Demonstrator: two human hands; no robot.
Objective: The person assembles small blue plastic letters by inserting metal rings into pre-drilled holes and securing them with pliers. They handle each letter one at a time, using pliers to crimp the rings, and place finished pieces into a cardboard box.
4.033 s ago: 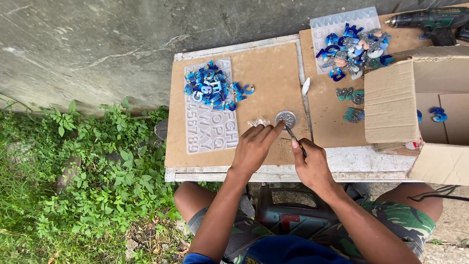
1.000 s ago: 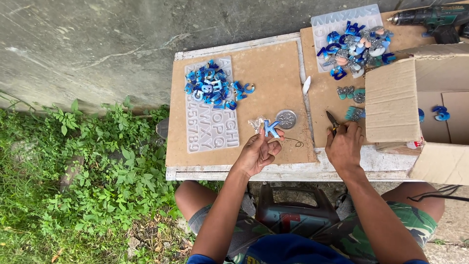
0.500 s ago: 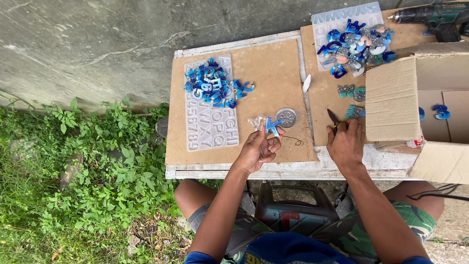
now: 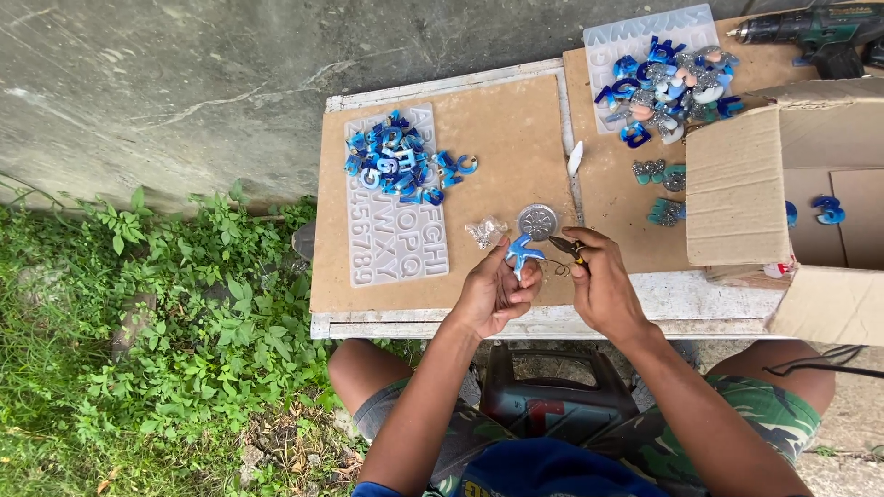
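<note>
My left hand [image 4: 495, 293] holds a small blue resin letter piece [image 4: 523, 250] pinched upright between its fingers, over the front edge of the brown board [image 4: 502, 138]. My right hand [image 4: 600, 285] grips small pliers [image 4: 564, 247] whose tip points left at the blue piece. A round silver tin lid [image 4: 538, 222] lies just beyond both hands. A small clear bag [image 4: 485, 231] of bits sits left of the lid.
A translucent letter mould [image 4: 396, 239] with a pile of blue letters [image 4: 399, 167] lies at the left. A second mould with more blue and glitter letters [image 4: 665, 75] is at the back right. An open cardboard box [image 4: 792, 193] and a cordless drill [image 4: 810, 32] stand right. Weeds grow left.
My right hand has moved left from near the box, bringing the pliers to the blue piece. My left hand has lifted the piece slightly nearer me.
</note>
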